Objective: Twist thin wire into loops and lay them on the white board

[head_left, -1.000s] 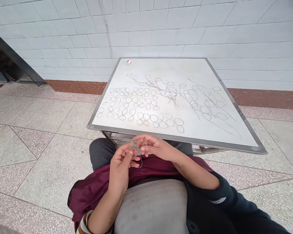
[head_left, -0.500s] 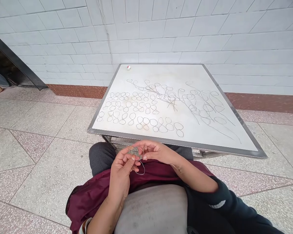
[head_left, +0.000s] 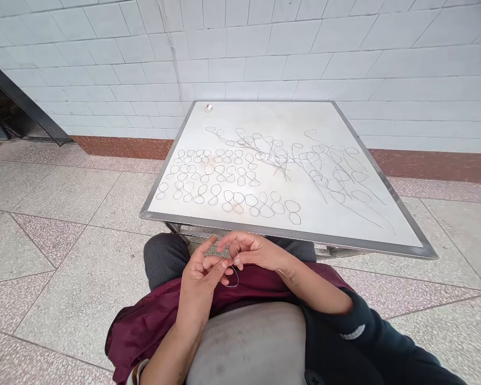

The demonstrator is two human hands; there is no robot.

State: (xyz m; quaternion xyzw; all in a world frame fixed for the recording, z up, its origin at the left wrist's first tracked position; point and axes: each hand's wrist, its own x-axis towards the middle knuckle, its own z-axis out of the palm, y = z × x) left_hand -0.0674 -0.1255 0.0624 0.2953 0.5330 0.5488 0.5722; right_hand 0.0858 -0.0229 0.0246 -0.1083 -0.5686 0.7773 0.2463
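A thin looped wire (head_left: 237, 278) is held between my two hands, above my lap and just short of the table's near edge. My left hand (head_left: 202, 275) pinches it with thumb and fingers, the index finger stretched out. From the other side my right hand (head_left: 250, 251) grips the wire with thumb and fingertips, the two hands meeting at the middle. One loop hangs below the fingers; the upper part is partly hidden by them. On the table lie several rows of figure-eight wire pieces (head_left: 233, 202) and, to the right, a tangle of longer looped wires (head_left: 339, 176).
The white table (head_left: 264, 115) has a grey metal rim and stands against a tiled wall (head_left: 248, 48). A small white and red object (head_left: 209, 108) sits at its far left corner. My knee (head_left: 166, 262) is under the near edge. A dark doorway (head_left: 16, 107) is at far left.
My left index finger has lifted off the wire and straightened. The wire's upper loop has shifted toward my right fingers, and the hands have closed together a little. The view has shifted slightly.
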